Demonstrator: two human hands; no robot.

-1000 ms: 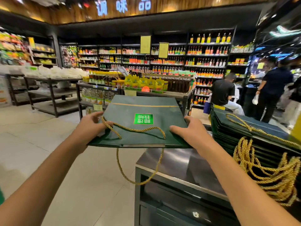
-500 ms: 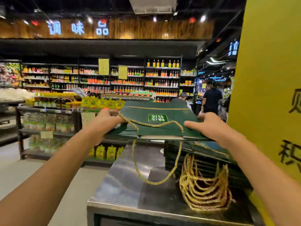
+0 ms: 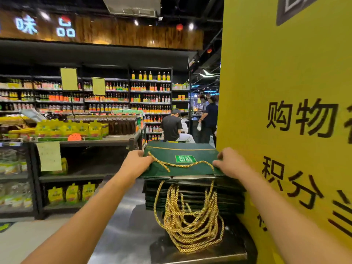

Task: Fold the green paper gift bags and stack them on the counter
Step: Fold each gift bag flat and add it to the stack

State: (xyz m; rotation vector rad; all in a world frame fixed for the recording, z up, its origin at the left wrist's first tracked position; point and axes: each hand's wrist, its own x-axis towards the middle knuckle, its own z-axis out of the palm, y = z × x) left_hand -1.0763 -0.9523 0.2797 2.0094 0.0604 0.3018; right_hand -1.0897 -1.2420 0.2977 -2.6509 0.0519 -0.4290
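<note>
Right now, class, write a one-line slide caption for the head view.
The left hand and right hand hold a folded green bag flat over the stack on the counter, gold ropes dangling.

The flat green paper gift bag [image 3: 182, 164] is held at its L edge by the left hand [image 3: 136, 162] and at its R edge by the right hand [image 3: 230, 163], directly over the stack of folded green paper bags [image 3: 194, 199]; contact w/ the stack can't be told. The stack is set on the steel tabletop [image 3: 133, 235], just beside the tall yellow printed panel [image 3: 285, 130] at R. Gold twisted-rope handles [image 3: 190, 225] are piled in front of the stack. A dark metal goods rack [image 3: 91, 142] is placed to the L, beyond the tabletop.
</note>
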